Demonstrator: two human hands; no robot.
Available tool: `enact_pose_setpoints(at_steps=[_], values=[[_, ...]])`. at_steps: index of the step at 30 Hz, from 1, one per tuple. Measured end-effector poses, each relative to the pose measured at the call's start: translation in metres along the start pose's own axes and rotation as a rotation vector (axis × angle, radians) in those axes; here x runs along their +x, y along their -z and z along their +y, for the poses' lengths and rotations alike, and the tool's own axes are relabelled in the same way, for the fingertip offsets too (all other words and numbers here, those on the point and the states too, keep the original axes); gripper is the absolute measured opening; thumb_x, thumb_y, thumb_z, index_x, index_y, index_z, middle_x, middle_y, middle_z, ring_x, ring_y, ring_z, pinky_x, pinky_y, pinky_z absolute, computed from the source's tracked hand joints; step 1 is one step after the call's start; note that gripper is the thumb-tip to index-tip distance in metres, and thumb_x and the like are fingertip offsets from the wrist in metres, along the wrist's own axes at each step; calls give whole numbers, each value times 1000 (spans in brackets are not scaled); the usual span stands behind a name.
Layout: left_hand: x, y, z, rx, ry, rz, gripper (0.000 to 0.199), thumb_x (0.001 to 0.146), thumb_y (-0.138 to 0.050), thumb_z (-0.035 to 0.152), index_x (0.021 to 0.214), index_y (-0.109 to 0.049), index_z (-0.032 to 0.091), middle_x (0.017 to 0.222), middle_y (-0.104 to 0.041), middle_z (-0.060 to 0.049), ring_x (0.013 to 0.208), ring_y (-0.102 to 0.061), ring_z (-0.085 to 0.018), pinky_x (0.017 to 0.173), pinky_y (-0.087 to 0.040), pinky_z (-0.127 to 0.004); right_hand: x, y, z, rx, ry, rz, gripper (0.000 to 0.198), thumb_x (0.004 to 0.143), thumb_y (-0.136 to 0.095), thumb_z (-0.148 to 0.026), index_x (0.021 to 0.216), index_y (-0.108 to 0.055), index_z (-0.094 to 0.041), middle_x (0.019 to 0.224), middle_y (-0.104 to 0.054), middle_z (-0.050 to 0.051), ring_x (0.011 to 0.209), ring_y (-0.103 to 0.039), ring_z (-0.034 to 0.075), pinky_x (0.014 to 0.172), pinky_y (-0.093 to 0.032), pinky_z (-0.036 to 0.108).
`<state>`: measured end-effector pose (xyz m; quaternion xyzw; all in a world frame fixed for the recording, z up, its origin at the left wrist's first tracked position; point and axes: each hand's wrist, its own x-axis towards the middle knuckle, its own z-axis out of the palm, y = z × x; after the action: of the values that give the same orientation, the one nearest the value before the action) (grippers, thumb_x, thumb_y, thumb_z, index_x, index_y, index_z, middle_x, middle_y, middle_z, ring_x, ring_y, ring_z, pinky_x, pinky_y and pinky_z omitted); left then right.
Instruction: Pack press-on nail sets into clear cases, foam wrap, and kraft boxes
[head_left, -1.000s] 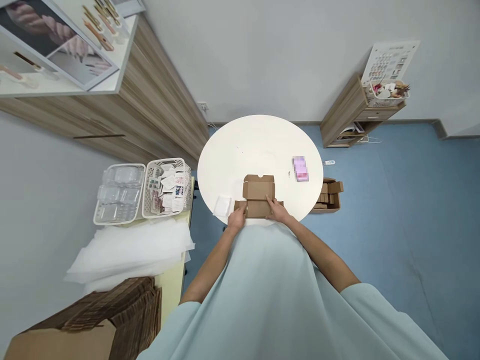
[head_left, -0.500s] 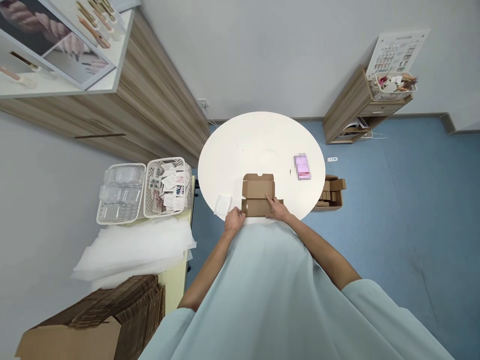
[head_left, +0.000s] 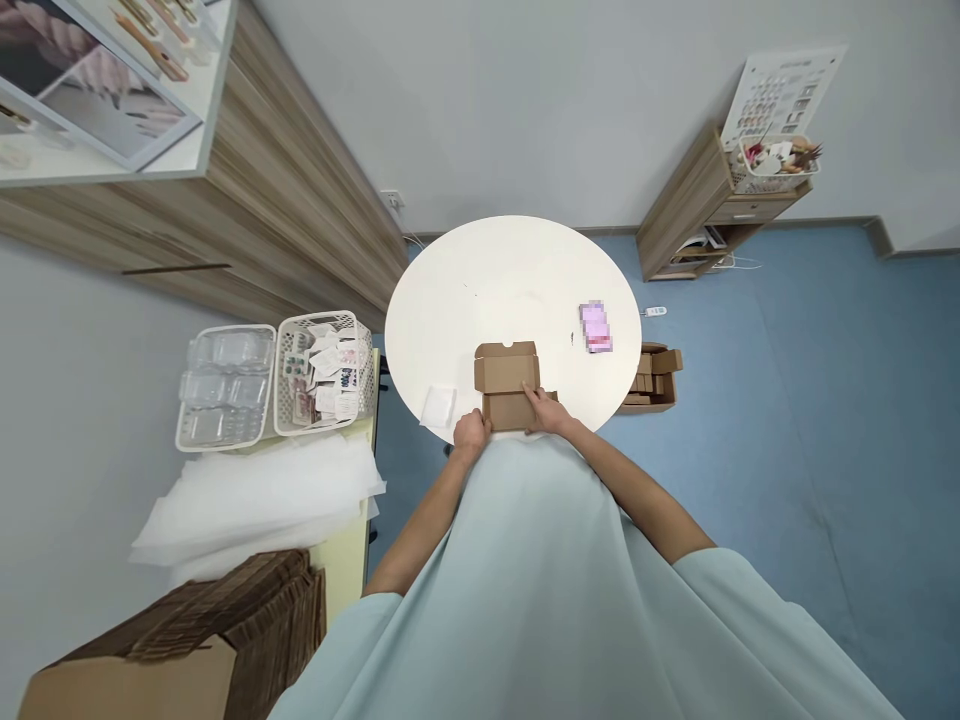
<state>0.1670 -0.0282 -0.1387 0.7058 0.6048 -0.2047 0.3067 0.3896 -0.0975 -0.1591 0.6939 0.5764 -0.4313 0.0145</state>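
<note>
A small brown cardboard mailer box (head_left: 507,374) lies partly folded near the front edge of the round white table. Its lid part lies spread toward the far side, and a flap sticks out at the right by my fingers. My left hand (head_left: 472,432) is closed at the box's near left corner, gripping the cardboard edge. On the right side of the box, my right hand (head_left: 549,411) holds on, with a finger laid over the inner panel and the thumb side lower down. Just left of my left hand rests a flat white packet (head_left: 438,407).
A blurred purple-pink item (head_left: 596,327) lies on the right of the table (head_left: 517,250). Below the right edge stands a carton of small boxes (head_left: 654,380). Leftward are white baskets (head_left: 324,372), white foam sheets (head_left: 262,500) and stacked flat cardboard (head_left: 180,640).
The view has shifted slightly, moving everything a little left. The flap at the box's left side no longer shows flat beside my left hand. My right hand stays on the right side.
</note>
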Motion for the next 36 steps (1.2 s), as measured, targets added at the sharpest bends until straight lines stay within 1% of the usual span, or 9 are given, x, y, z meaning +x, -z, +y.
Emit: enact_pose_setpoints(at_steps=[8, 11, 13, 15, 17, 19, 22, 29, 36], values=[[4, 2, 16, 85, 47, 10, 29, 96, -60, 26, 116, -77, 15, 120, -77, -22, 114, -75, -35, 88, -57, -39, -13, 9, 1, -63, 43, 55, 123, 84, -90, -36, 176, -10, -30, 164, -43, 21, 139, -58, 37, 98, -56, 38], [4, 0, 16, 66, 51, 7, 30, 96, -60, 26, 117, -78, 15, 121, -77, -22, 115, -75, -35, 89, -57, -38, -30, 13, 13, -26, 64, 198, 98, 96, -74, -32, 175, -16, -28, 160, -48, 17, 134, -60, 32, 97, -56, 37], [5, -1, 15, 42, 54, 5, 30, 96, -60, 25, 117, -78, 14, 121, -77, -22, 116, -74, -34, 90, -57, -37, -40, 14, 24, 23, -8, 359, 75, 103, -60, -32, 171, -29, -24, 153, -56, 16, 130, -62, 29, 97, -55, 36], [5, -2, 15, 14, 59, 5, 30, 95, -59, 23, 117, -78, 13, 121, -77, -22, 118, -74, -34, 91, -57, -37, -46, 13, 34, 75, -145, 449, 53, 107, -54, -34, 157, -48, -18, 141, -65, 16, 122, -65, 27, 94, -53, 35], [5, -1, 16, -12, 69, 5, 31, 95, -59, 21, 117, -79, 13, 122, -77, -23, 118, -74, -35, 92, -57, -38, -48, 11, 40, 114, -260, 402, 33, 107, -54, -35, 131, -65, -15, 123, -73, 14, 109, -69, 26, 86, -51, 32], [5, 1, 17, -34, 78, 5, 32, 95, -59, 20, 118, -79, 13, 122, -77, -23, 118, -74, -35, 93, -58, -39, -47, 9, 41, 120, -297, 316, 20, 107, -54, -32, 107, -68, -18, 105, -77, 11, 96, -70, 24, 78, -47, 29], [4, 5, 19, -55, 87, 1, 32, 96, -59, 18, 120, -79, 13, 121, -78, -23, 117, -74, -34, 93, -58, -38, -45, 9, 35, 93, -258, 296, 19, 108, -53, -30, 95, -64, -21, 94, -77, 7, 89, -70, 21, 74, -43, 26], [4, 9, 18, -62, 82, -13, 34, 98, -56, 20, 122, -78, 10, 126, -76, -25, 119, -73, -37, 93, -58, -39, -39, 23, 13, 33, -163, 287, 13, 110, -48, -25, 102, -58, -22, 84, -74, 5, 79, -68, 22, 72, -38, 28], [6, 6, 23, -67, 80, -1, 31, 93, -61, 19, 118, -78, 11, 123, -76, -25, 115, -74, -37, 92, -58, -41, -29, 21, -14, -37, -73, 216, 16, 111, -53, -33, 104, -62, -22, 110, -77, 10, 96, -71, 22, 82, -44, 29]])
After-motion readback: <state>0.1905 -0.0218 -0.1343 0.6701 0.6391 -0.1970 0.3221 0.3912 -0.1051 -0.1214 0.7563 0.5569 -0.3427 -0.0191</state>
